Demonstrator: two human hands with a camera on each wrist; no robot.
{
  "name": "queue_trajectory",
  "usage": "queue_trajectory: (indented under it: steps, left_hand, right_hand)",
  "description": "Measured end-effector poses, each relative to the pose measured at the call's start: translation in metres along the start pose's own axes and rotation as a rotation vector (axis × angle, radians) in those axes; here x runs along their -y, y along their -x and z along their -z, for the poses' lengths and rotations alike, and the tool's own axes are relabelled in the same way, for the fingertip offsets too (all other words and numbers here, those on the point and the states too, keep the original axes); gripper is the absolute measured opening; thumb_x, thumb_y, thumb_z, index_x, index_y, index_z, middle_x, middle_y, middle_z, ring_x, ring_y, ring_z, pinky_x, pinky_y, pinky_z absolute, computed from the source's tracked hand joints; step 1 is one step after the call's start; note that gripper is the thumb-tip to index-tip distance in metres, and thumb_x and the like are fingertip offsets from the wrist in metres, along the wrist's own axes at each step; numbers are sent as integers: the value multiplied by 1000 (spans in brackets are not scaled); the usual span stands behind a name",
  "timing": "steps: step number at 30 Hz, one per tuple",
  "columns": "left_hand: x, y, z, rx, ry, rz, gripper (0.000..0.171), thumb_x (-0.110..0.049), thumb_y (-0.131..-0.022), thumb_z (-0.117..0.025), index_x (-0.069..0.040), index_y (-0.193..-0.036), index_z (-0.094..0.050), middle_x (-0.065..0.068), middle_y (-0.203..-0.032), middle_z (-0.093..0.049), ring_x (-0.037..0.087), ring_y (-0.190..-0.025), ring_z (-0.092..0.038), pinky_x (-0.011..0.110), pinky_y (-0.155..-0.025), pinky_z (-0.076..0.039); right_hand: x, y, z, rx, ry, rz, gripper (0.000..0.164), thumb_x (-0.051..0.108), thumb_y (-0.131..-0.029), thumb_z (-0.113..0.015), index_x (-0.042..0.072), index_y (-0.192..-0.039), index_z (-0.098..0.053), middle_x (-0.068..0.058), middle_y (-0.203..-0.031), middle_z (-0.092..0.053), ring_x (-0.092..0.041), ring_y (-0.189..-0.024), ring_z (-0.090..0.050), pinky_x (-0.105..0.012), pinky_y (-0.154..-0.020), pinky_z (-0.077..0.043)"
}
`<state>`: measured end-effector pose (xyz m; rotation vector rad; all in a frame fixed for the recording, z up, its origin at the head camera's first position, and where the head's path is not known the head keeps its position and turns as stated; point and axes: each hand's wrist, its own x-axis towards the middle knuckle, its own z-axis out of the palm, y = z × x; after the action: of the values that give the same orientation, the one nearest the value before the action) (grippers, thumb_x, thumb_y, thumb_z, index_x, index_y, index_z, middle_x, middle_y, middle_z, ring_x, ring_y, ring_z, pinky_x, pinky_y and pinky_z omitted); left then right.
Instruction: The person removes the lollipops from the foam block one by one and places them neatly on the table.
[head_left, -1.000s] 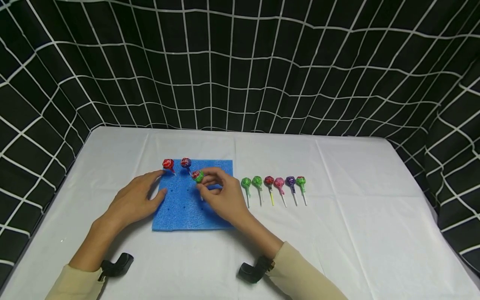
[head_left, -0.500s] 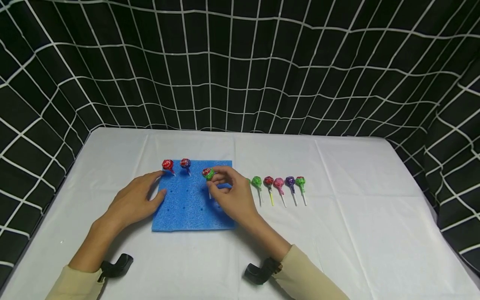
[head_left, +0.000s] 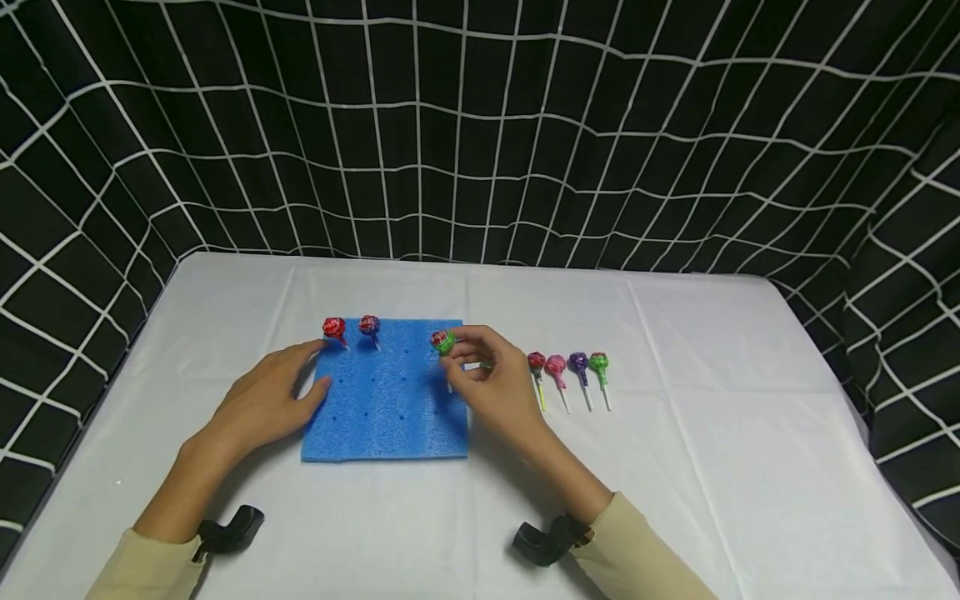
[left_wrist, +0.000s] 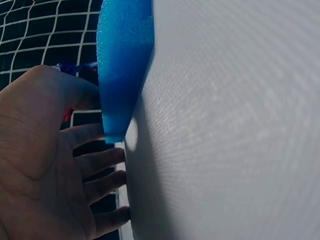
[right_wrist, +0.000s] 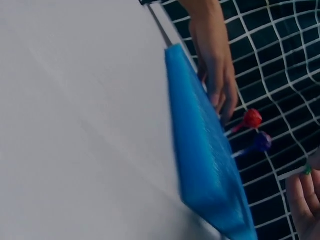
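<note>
In the head view, my right hand [head_left: 495, 375] pinches a red-and-green wrapped lollipop [head_left: 442, 341] by its upper stick. The lollipop stands upright over the far right part of a blue foam board [head_left: 390, 433] dotted with small holes. Its white stick [right_wrist: 292, 174] points down in the right wrist view, and I see it apart from the foam. My left hand [head_left: 262, 404] rests at the board's left edge, thumb and fingers spread against it. A red lollipop [head_left: 334, 328] and a blue-and-red lollipop [head_left: 369, 325] stand in the board's far row.
Right of the board, several lollipops lie in a row on the white tablecloth [head_left: 675, 467], including a pink one [head_left: 556, 365] and a purple one [head_left: 578, 362]. My right hand hides the row's left end. A black cloth with white grid lines [head_left: 480, 125] hangs behind.
My right hand has carried the red-and-green lollipop rightward over the board, from beside the blue-and-red one to the far right part. My left hand stays at the board's left edge.
</note>
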<state>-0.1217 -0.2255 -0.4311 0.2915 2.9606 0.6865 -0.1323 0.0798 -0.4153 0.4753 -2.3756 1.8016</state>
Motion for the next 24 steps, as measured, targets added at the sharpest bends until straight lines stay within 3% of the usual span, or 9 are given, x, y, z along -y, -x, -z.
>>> queue_trajectory:
  steps: [7,24]
  left_hand:
    - [3,2,2,2,-6,1,63,-34,-105,-57,-4,-159,-44,26,-162,-48,51,-151,-42,72,-121,-36]
    - [0,-1,-2,-9,7,-8,63,-34,-105,-57,-4,-159,-45,25,-162,-49,51,-151,-43,72,-120,-37]
  right_hand:
    - [0,-1,11,-26,-8,-26,35,-4,-92,-74,0,-127,-69,-21,-102,-76,-2,-88,-70,-15,-73,-60]
    - [-17,7,38,-50,8,-35,37,-5,-92,-75,0,-128,-69,-22,-103,-76,-2,-88,-70,-15,-75,-60]
